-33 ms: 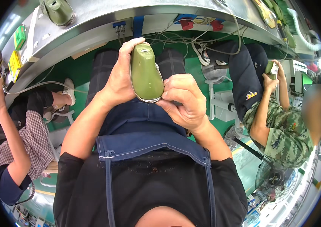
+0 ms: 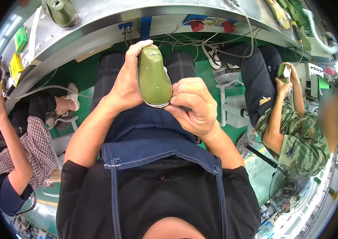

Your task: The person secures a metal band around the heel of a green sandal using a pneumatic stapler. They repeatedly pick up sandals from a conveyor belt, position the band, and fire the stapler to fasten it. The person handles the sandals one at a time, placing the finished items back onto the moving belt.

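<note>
A smooth olive-green tapered housing [image 2: 151, 79] is held up over my lap, its narrow end away from me and its rounded wide end toward me. A small slot shows near the narrow end, and a thin pale rim runs along the near edge. My left hand [image 2: 127, 81] wraps its left side, thumb reaching up to the narrow end; the fingers beneath are hidden. With curled fingers, my right hand [image 2: 192, 103] pinches the lower right rim. Whether anything small sits in that pinch cannot be made out.
A metal workbench [image 2: 101, 16] curves across the far side, bearing another green housing [image 2: 60, 12]. Green and yellow boxes [image 2: 15, 68] stand at its left. Cables [image 2: 208, 42] hang underneath. Co-workers sit on both sides; the right one holds a green part [image 2: 283, 73]. A fan [image 2: 290, 187] stands behind right.
My hands and the green housing keep their place. The right co-worker's hands and green part have shifted slightly.
</note>
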`<state>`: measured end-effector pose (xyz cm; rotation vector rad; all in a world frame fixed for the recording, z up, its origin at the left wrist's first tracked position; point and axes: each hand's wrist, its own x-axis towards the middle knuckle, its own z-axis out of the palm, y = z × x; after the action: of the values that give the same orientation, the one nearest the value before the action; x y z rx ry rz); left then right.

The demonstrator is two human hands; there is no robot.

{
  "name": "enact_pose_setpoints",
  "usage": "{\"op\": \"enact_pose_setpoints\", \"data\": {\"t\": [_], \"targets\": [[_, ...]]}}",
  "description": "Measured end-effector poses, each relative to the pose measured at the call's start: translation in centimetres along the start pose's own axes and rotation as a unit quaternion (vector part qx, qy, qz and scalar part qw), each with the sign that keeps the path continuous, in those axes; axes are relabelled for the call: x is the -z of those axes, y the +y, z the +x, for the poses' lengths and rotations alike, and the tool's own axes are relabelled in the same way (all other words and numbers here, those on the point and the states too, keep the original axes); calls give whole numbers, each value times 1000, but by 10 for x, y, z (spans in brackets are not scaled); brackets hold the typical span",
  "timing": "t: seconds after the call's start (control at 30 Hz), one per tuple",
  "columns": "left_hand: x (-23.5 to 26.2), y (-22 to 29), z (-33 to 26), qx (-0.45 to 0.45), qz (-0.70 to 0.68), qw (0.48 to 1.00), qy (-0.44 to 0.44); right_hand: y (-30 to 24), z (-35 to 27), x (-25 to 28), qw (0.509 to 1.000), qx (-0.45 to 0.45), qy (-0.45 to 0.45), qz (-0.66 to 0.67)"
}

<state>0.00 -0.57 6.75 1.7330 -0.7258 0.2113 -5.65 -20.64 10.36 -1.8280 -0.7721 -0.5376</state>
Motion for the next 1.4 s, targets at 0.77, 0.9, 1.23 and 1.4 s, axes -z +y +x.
{"op": "enact_pose_setpoints", "data": {"t": [0.77,0.9,1.23,1.4], "targets": [[3,33,-99,81,20,996,-17,22,-88,-56,925,-331,-100,156],[0,42,-103,47,35,998,38,21,-99,-68,942,-302,-82,121],[5,40,-110,22,37,999,12,19,-99,-70,955,-275,-91,62],[5,34,-106,0,34,999,17,20,-104,-73,951,-282,-97,82]]}}
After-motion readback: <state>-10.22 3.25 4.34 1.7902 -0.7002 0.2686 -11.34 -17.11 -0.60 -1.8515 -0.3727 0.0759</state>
